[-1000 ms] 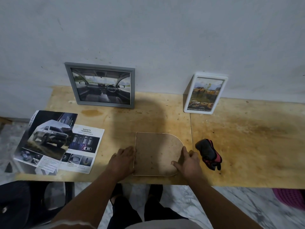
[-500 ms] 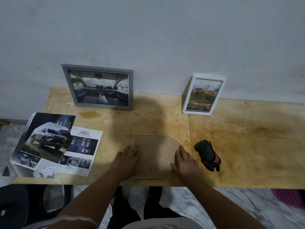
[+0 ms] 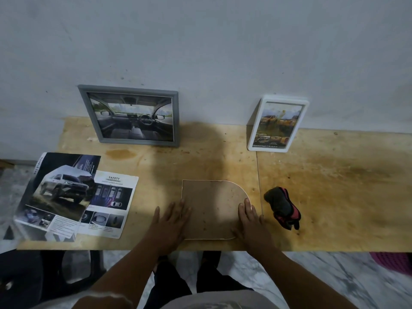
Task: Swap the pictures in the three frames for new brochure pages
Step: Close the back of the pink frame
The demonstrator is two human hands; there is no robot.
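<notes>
A grey wall (image 3: 200, 41) fills the top half of the view. Below it is a wooden table (image 3: 334, 186). At 10 o'clock a grey frame (image 3: 130, 115) with a picture of a car interior leans on the wall. At 8 o'clock a car brochure (image 3: 55, 192) lies partly over a loose page (image 3: 113, 201) with the word SAFETY. Near the front edge, at 6 o'clock, a brown board (image 3: 211, 208) with one round corner lies flat. At 2 o'clock a small white frame (image 3: 277, 124) stands against the wall. At 4 o'clock lies a black and red tool (image 3: 282, 206), apart from the board. The left hand (image 3: 171, 221) lies flat with fingers spread on the board's left edge. The right hand (image 3: 250, 221) rests with fingers together on its right edge.
</notes>
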